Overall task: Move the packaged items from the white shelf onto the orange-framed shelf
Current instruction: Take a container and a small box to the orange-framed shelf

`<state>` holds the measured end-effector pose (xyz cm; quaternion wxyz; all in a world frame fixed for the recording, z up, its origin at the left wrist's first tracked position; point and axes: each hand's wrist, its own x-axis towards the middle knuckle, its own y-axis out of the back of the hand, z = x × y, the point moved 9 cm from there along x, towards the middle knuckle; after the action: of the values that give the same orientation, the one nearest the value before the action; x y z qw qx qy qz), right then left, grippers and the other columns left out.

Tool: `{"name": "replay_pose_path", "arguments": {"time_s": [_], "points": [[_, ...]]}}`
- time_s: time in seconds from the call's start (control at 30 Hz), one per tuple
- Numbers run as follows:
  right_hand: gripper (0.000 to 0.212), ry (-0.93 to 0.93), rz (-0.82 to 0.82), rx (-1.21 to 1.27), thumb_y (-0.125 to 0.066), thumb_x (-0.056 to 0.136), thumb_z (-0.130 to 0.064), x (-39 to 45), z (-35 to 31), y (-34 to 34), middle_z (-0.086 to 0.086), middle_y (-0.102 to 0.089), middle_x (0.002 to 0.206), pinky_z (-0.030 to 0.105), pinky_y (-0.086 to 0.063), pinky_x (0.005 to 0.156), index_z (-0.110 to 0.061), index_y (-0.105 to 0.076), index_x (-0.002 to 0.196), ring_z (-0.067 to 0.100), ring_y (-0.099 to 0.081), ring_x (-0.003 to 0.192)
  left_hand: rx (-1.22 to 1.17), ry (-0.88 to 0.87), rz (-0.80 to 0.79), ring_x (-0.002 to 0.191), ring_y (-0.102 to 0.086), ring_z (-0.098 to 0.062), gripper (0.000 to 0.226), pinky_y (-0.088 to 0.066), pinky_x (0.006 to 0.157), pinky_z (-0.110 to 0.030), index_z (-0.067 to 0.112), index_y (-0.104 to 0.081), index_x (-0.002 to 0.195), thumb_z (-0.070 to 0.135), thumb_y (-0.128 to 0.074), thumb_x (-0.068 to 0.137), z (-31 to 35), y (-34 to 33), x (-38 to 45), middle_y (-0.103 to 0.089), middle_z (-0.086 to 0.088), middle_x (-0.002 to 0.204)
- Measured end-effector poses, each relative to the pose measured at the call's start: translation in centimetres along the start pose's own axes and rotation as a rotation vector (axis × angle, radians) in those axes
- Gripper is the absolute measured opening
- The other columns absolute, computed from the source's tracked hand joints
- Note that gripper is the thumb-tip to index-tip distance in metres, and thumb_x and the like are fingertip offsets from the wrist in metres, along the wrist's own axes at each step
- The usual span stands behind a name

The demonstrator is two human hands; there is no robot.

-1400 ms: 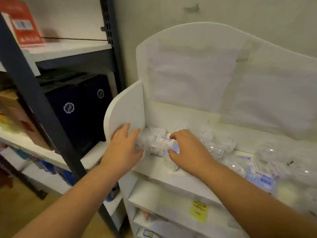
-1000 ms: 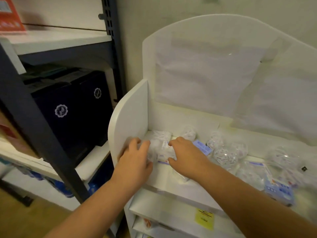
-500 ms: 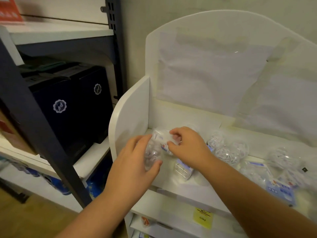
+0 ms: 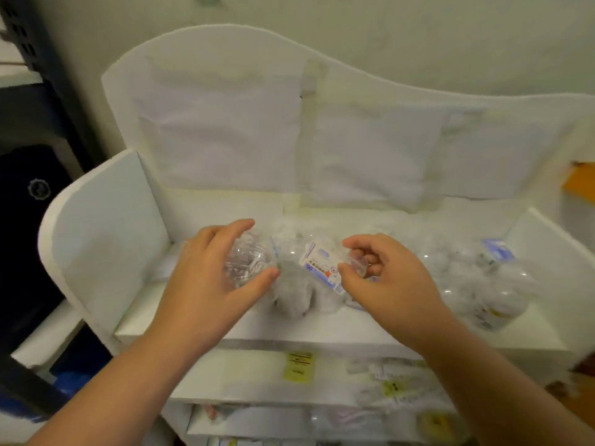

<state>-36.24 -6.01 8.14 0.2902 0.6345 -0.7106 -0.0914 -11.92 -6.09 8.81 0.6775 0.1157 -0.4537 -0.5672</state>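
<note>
Both my hands are over the top tier of the white shelf (image 4: 106, 239). My left hand (image 4: 212, 284) grips a clear plastic packet (image 4: 248, 265) between thumb and fingers. My right hand (image 4: 386, 281) pinches a second clear packet with a white and blue label (image 4: 322, 268), lifted just above the shelf board. More clear packets (image 4: 476, 284) lie along the same tier to the right. A bit of an orange frame (image 4: 579, 181) shows at the far right edge.
A dark metal rack (image 4: 38, 101) with dark blue boxes (image 4: 29, 220) stands to the left. Lower white tiers hold yellow tags (image 4: 297, 365) and small packaged goods (image 4: 396, 391). The white shelf's tall back panel (image 4: 289, 123) rises behind the packets.
The view has swung right, showing more of the white shelf. My hands have lifted two packets off the left end of the tier and moved slightly apart.
</note>
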Motion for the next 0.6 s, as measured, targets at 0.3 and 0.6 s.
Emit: {"name": "replay_pose_path", "arguments": {"time_s": [0.3, 0.6], "points": [[0.034, -0.037, 0.198, -0.107, -0.074, 0.083, -0.025, -13.2, 5.8, 21.4, -0.016, -0.06, 0.095, 0.019, -0.053, 0.076, -0.032, -0.061, 0.113, 0.003, -0.059, 0.091, -0.18, -0.149, -0.095, 0.112, -0.049, 0.0, 0.067, -0.042, 0.095, -0.027, 0.053, -0.043, 0.128, 0.064, -0.069, 0.068, 20.0, -10.0, -3.8, -0.045, 0.028, 0.116], [0.03, -0.204, 0.333, -0.153, -0.071, 0.087, -0.022, -25.6, 12.6, 39.5, -0.02, -0.059, 0.099, 0.013, -0.053, 0.063, -0.043, -0.057, 0.104, -0.005, -0.058, 0.097, -0.323, -0.326, -0.312, 0.11, -0.045, 0.014, 0.063, -0.039, 0.086, -0.016, 0.06, -0.04, 0.123, 0.076, -0.063, 0.066, 39.6, -21.4, -10.3, -0.043, 0.037, 0.12]]}}
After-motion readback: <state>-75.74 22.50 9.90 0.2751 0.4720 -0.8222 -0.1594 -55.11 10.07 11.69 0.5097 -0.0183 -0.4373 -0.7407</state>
